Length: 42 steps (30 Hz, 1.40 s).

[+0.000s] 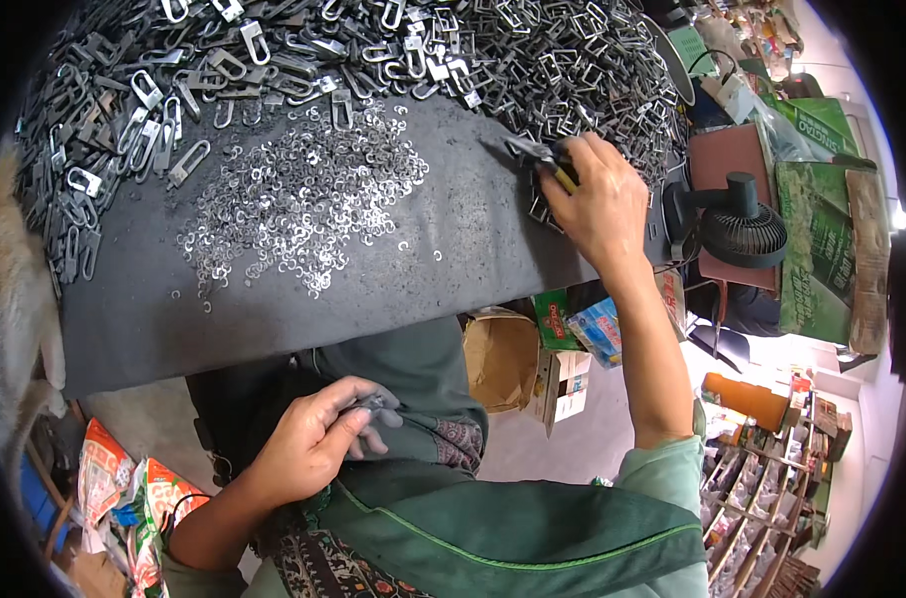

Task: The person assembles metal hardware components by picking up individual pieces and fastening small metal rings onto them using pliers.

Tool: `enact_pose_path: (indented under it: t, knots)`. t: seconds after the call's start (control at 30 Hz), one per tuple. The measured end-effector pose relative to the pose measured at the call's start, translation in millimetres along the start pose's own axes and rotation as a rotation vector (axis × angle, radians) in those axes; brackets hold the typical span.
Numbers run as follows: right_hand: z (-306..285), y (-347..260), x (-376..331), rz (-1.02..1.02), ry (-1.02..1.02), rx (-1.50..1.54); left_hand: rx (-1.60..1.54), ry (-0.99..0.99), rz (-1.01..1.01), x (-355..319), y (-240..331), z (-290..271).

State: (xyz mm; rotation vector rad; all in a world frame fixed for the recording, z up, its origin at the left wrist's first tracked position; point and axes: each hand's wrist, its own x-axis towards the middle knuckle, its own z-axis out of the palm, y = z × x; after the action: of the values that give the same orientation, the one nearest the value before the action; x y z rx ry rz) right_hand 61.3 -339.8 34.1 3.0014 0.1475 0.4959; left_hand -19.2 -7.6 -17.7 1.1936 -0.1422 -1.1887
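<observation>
My right hand [610, 199] is closed around pliers [535, 149] with a yellow-and-black handle, their jaws pointing left. It rests at the near edge of a heap of dark rectangular metal frames [583, 60]. Over my lap, my left hand [313, 444] is curled, thumb against fingers, around a small dark metal piece [372, 403] mostly hidden by the fingers. Between the hands and the far heaps, many tiny C-shaped metal rings [313, 199] lie spread on the dark tabletop [453, 274]. Long looped metal clasps [229, 65] are piled behind and left of them.
A small black fan [742, 229] stands right of the frames. A furry animal [12, 299] is at the table's left edge. Below the table are a cardboard box [501, 364] and, at lower left, printed bags [106, 473]. Loaded shelves [772, 478] stand at lower right.
</observation>
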Motion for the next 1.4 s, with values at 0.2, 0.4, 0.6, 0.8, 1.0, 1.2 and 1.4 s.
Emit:
enact_pose_path:
  t: [0.2, 0.4, 0.6, 0.8, 1.0, 1.2, 1.4]
  knots:
    - [-3, -21, 4, -0.041, 0.053, 0.386, 0.013, 0.021, 0.021, 2, 11, 6]
    - [-39, 13, -10, 0.428, -0.031, 0.353, 0.010, 0.124, 0.046, -2, 0, -6]
    - [-24, -4, -31, 0.432, -0.087, 0.373, 0.007, 0.080, 0.025, 6, 14, 6]
    - [-25, -17, -16, 0.273, -0.270, 0.091, 0.104, 0.094, 0.024, 2, 19, 5]
    - [-37, -28, -12, 0.180, -0.158, 0.324, 0.046, 0.153, 0.085, 4, 40, 15]
    - [-57, -88, -36, -0.029, -0.493, 1.100, 0.029, 0.199, 0.254, 6, 49, 18]
    - [-53, -100, -51, 0.142, -0.605, 1.394, -0.082, 0.096, 0.197, 3, 51, 17]
